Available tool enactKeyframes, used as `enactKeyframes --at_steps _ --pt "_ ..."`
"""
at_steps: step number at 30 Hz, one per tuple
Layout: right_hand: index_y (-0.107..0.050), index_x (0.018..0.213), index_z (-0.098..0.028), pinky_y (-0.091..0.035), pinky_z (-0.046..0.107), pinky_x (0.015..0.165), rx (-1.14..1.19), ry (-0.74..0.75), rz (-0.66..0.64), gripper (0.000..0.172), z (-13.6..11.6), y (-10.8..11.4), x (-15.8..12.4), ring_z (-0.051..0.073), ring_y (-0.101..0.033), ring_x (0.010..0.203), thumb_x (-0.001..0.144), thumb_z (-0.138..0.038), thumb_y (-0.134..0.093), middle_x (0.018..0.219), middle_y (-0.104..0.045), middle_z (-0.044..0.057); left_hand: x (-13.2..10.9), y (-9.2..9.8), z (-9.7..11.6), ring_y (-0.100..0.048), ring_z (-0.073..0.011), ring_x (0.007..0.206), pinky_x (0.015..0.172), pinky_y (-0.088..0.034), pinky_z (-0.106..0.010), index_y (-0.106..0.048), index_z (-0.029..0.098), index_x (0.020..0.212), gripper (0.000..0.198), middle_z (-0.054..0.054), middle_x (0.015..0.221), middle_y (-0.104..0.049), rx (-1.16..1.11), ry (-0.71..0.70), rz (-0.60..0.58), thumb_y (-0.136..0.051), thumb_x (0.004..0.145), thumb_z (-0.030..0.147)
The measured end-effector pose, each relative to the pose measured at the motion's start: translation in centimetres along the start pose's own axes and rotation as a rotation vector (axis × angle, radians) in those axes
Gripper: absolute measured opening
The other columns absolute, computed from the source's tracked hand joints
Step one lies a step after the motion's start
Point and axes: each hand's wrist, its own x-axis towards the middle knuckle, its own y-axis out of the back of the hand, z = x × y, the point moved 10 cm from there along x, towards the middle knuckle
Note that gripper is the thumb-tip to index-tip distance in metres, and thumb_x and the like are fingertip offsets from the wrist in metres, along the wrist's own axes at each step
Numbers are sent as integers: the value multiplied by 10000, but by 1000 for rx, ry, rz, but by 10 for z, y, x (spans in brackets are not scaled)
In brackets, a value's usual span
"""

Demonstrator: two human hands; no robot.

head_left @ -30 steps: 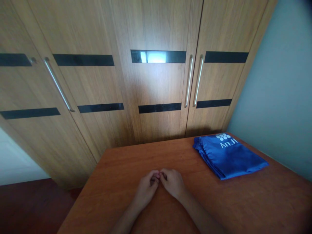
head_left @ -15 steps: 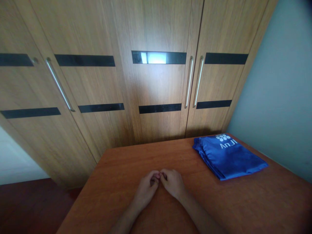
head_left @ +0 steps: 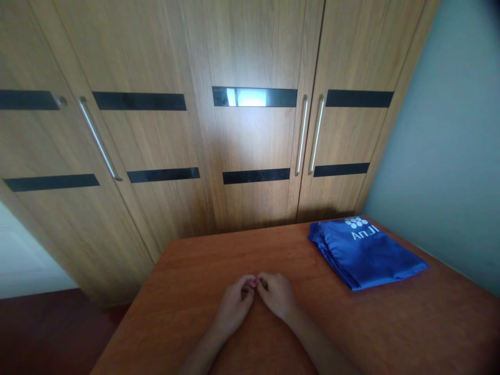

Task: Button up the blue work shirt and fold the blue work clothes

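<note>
My left hand (head_left: 233, 306) and my right hand (head_left: 276, 294) rest side by side on the reddish-brown wooden table (head_left: 187, 281), near its middle. Their fingers are curled in and the fingertips touch each other. Nothing shows inside either hand. A folded blue cloth (head_left: 365, 251) with white lettering lies flat at the table's far right corner, well apart from my right hand.
Tall wooden wardrobe doors (head_left: 250, 146) with black strips and long metal handles (head_left: 300, 134) stand just behind the table. A pale wall (head_left: 449, 156) runs along the table's right side. Dark red floor (head_left: 47, 328) lies to the left.
Both hands stay where they were, curled and touching. The view has tilted very slightly, nothing on the table has moved.
</note>
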Motion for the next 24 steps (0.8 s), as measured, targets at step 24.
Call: enactKeyframes --at_steps 24 --pt "-700 856 -236 -376 204 657 77 10 -17 233 -3 1 0 138 -655 758 883 -194 -472 817 -728 8 -1 0 0 -634 -175 878 830 -481 -301 -622 206 1007 302 -45 927 -676 -15 -20 -6 -456 772 114"
